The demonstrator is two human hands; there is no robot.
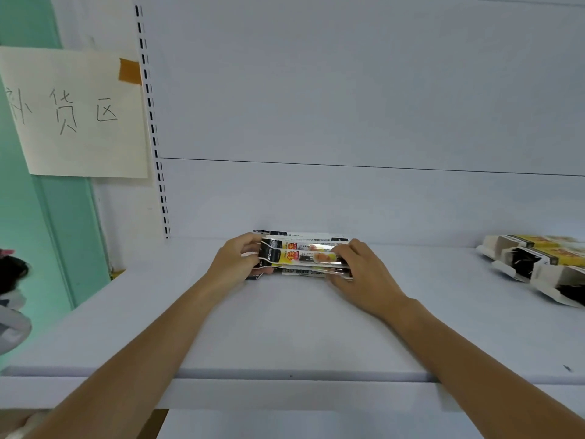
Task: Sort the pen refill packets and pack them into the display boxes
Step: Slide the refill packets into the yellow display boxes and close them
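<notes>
Pale grey shelf (285, 327), white back panel (348, 90), taped paper sign (79, 115) at left, opened display boxes (535, 264) at right; mid-shelf, left hand (234, 264) and right hand (364, 274), fingers (250, 243) curled, gripping opposite ends of stacked pen refill packets (300, 256).

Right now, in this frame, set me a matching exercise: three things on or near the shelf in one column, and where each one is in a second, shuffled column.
Things
1. refill packets
2. display boxes
3. paper sign

Places
A. lying at the far right of the shelf, open ends showing
B. taped up at the upper left
C. mid-shelf, gripped at their ends by the left hand and right hand

Pairs: 1-C, 2-A, 3-B
</notes>
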